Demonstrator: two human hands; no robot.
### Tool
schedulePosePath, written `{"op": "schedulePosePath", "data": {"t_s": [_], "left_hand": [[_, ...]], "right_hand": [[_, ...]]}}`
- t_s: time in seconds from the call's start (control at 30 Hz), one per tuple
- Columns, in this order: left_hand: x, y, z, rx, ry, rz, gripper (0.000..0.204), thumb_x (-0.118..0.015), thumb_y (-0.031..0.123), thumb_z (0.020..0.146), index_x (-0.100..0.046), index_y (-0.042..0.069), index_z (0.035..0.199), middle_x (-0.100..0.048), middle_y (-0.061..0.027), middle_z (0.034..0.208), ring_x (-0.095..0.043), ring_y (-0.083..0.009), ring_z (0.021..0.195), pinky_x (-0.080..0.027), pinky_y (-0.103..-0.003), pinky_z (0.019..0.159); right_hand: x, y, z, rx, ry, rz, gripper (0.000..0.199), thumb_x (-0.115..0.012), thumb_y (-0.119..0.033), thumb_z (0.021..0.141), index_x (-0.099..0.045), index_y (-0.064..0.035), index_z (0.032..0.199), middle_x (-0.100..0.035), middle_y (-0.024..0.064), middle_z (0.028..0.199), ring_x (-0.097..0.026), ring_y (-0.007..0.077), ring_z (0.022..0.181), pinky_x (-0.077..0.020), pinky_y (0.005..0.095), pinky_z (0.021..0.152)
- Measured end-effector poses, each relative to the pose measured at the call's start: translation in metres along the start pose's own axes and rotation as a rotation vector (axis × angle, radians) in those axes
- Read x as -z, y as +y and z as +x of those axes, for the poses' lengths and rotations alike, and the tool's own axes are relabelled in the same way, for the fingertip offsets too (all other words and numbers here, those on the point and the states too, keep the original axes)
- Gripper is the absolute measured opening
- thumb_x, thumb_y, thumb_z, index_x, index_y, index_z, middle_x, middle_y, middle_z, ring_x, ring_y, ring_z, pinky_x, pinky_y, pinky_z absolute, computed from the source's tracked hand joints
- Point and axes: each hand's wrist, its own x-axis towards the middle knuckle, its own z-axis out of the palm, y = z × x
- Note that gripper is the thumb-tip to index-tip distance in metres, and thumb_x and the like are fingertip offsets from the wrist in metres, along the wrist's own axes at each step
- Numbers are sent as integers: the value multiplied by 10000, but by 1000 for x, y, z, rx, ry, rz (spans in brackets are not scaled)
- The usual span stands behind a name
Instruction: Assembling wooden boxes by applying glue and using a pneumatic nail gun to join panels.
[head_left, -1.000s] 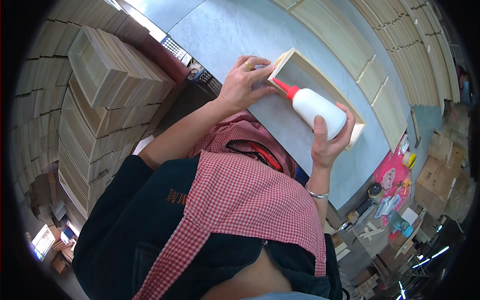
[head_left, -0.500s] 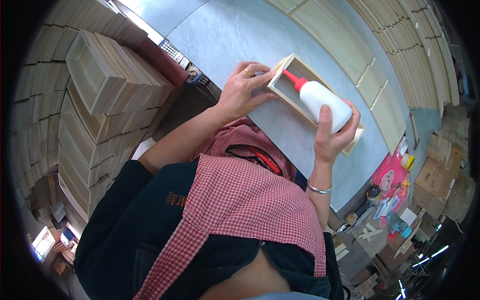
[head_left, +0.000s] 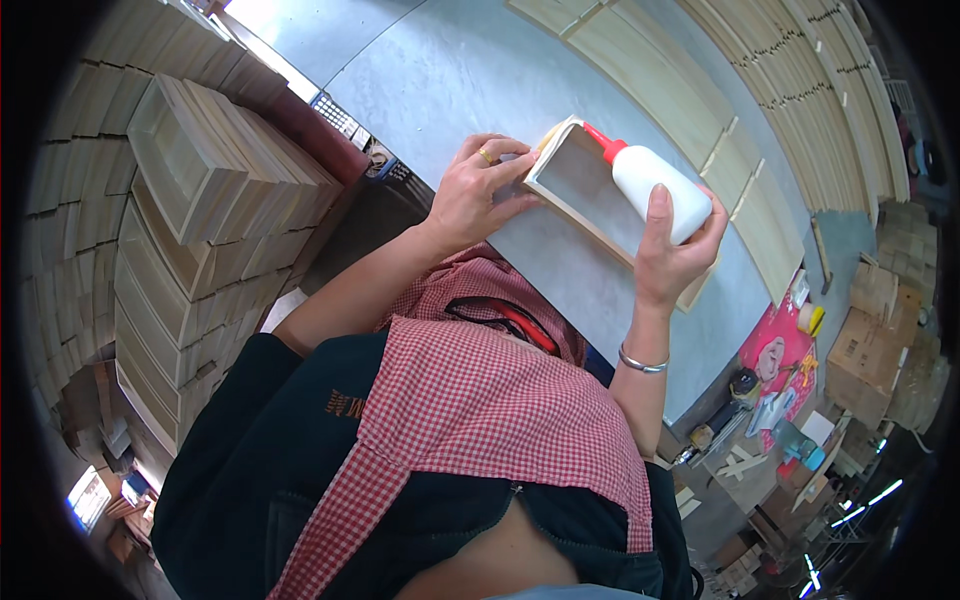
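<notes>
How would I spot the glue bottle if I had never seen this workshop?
Find the grey worktable, then the shallow open wooden box held above it. The glue bottle lies in the right hand, its tip at the box's rim; it alone is white plastic with a red nozzle.

light: bright, even, soft | source: strongest at upper left of the frame, where the floor washes out pale | shadows: faint, dim in lower right corner | glare: mild sheen on white bottle | focus: centre sharp, slight softness toward rim | distortion: heavy fisheye, straight edges bend, black vignette all round
</notes>
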Motion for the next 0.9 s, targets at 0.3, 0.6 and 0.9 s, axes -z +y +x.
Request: {"op": "schedulePosePath", "data": {"t_s": [0.3,0.6,0.9], "left_hand": [[-1,0,0,1,-4,-9,481,-841,221,776,-724,120,1232,-639,-44,1245,-523,-277,1190,-503,-386,999],[-1,1,0,-4,1,-8,476,-839,188,772,-725,116,1229,-651,-55,1233,-524,-275,1183,-506,-395,990],[0,3,2,23,-23,16,470,-835,160,774,-729,110,1229,-653,-66,1255,-522,-278,1178,-505,-409,979]], "right_hand": [[38,1,-7,-48,83,-93,494,-762,-348,891,-511,-48,1191,-616,134,1070,-652,278,933,-571,336,703],[93,22,-22,-94,214,-216,454,-750,-333,906,-566,-18,1176,-642,158,1074,-646,270,932,-551,349,779],[143,41,-35,-118,323,-330,421,-746,-326,910,-582,-12,1138,-654,162,1054,-641,266,911,-547,357,778]]}}
